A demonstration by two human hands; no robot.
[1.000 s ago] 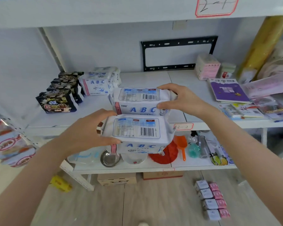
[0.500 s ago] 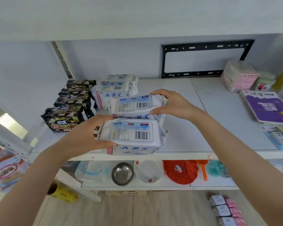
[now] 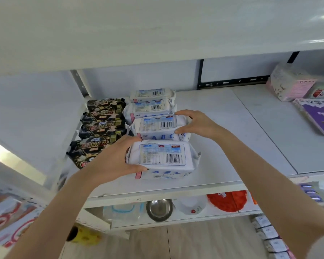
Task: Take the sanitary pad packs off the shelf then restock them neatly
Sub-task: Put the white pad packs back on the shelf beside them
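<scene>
The left hand (image 3: 112, 161) curls its grip round the front pad pack (image 3: 163, 156), hiding its left end; the right hand (image 3: 196, 124) grips the second pack (image 3: 157, 126) just behind. Both sit on the white shelf (image 3: 223, 146) beside black packs (image 3: 101, 128), under a blurred upper shelf (image 3: 157, 30).
</scene>
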